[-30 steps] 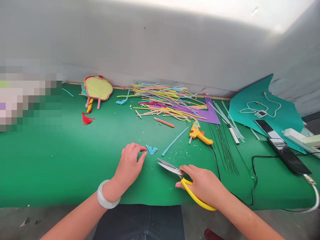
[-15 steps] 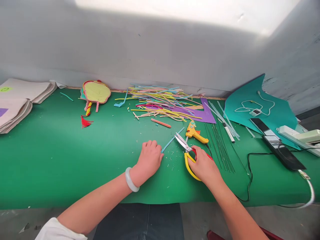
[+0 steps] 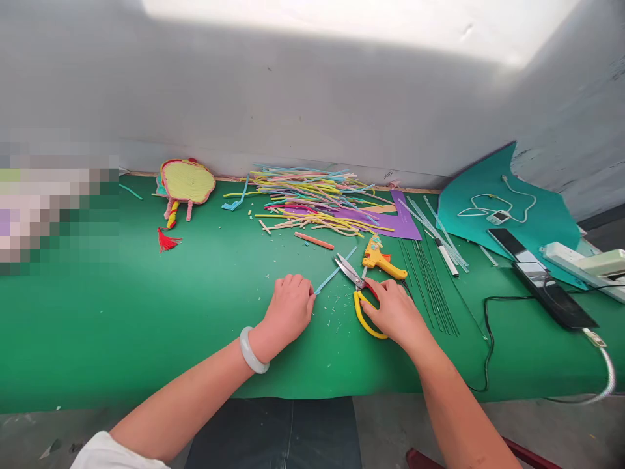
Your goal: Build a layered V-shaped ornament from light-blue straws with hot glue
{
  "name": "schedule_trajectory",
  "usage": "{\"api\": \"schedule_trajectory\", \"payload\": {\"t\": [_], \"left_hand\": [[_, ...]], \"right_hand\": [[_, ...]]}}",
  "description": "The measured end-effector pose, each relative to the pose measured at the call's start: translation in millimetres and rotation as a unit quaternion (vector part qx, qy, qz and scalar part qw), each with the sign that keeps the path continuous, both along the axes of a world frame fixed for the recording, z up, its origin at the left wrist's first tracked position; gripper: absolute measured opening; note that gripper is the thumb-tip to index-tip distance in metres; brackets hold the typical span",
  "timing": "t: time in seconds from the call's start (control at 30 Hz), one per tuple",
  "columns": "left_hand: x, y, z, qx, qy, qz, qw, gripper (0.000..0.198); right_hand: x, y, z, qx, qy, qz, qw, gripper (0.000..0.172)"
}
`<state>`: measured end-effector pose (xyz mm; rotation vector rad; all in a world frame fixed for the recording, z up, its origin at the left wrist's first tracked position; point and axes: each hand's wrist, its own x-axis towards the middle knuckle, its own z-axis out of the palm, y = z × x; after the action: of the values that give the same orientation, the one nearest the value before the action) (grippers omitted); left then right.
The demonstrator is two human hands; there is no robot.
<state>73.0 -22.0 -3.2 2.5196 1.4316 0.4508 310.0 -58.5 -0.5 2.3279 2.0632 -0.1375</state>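
Note:
My left hand [image 3: 290, 306] lies on the green table [image 3: 146, 312] with its fingers curled under. The near end of a light blue strip [image 3: 336, 273] meets its fingertips; what the fingers hold is hidden. On that wrist sits a pale bangle [image 3: 251, 352]. My right hand [image 3: 396, 312] is closed on the yellow handles of the scissors [image 3: 360, 301], which lie flat on the table. Their blades are slightly apart and point away to the left, close to the blue strip. A yellow glue gun [image 3: 383, 260] lies just beyond my right fingers.
A heap of coloured strips [image 3: 317, 195] and a purple sheet [image 3: 403, 225] lie at the back. Thin green rods [image 3: 430, 280], a black cable [image 3: 488, 352], a phone [image 3: 551, 286], a power strip [image 3: 586, 264] and a teal sheet [image 3: 512, 208] fill the right. A yellow woven craft [image 3: 188, 181] with a red tassel [image 3: 166, 240] lies back left.
My right hand carried the scissors forward to beside the glue gun and lowered them flat. My left hand slid right and forward, curling over the spot where a small blue V-shaped piece lay.

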Motion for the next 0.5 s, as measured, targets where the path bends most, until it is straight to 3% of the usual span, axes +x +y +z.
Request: {"api": "schedule_trajectory", "payload": {"t": [0.13, 0.2, 0.3, 0.5], "left_hand": [[-5.4, 5.7, -1.4, -0.02, -0.053, 0.004, 0.998, 0.012], [-6.0, 7.4, -1.4, -0.026, -0.077, 0.001, 0.997, 0.012], [-5.7, 6.6, -1.2, -0.029, -0.108, -0.005, 0.994, 0.011], [-10.1, 6.0, -1.3, -0.029, -0.17, 0.022, 0.985, 0.01]], "right_hand": [[-9.4, 2.4, 10.3, 0.063, 0.036, 0.025, 0.997, 0.04], [-23.6, 6.5, 13.4, 0.11, 0.103, 0.076, 0.986, 0.034], [-49.5, 16.4, 10.7, 0.107, 0.182, 0.175, 0.962, 0.034], [-75.0, 31.8, -2.2, 0.106, 0.131, 0.203, 0.965, 0.023]]}}
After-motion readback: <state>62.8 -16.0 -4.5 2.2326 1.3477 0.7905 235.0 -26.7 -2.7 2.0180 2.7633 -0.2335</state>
